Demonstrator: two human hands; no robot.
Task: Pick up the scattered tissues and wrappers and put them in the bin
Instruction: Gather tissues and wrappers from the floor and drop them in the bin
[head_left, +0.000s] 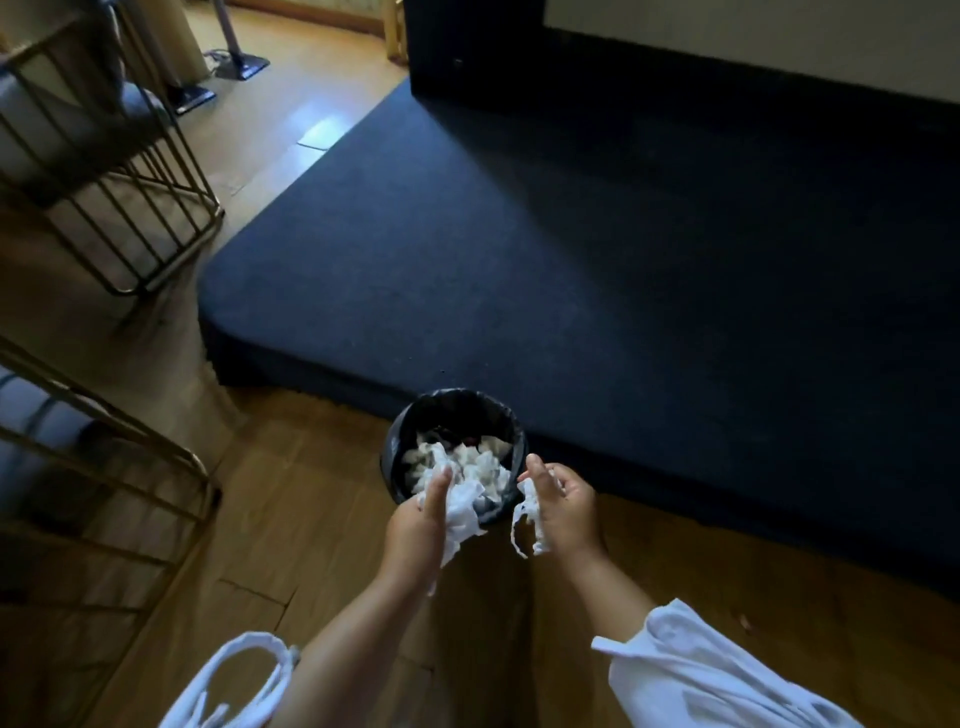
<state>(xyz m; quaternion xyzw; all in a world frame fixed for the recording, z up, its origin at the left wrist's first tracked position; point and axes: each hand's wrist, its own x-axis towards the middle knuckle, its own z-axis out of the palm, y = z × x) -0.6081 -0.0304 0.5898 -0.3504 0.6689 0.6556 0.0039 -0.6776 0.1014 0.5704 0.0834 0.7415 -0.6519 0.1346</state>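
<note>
The left hand (423, 512) grips a wad of white tissues (462, 512) at the near rim of the bin (397, 447). Just beside it, the right hand (563, 506) pinches a torn tissue strip (524, 519) dangling below its fingers.

Wooden floor (291, 519) across the lower frame; a dark blue platform (571, 234) fills centre and right; wire-framed chairs (104, 171) stand left.

Cannot identify the dark scraps (458, 437) in the bin (451, 396), nor see its near rim behind the tissue wad (462, 512) in the left hand (415, 519) and tissue strip (525, 499) in the right hand (569, 512), with wire chairs (62, 140) and white sleeves (691, 675) cut by the edges.
</note>
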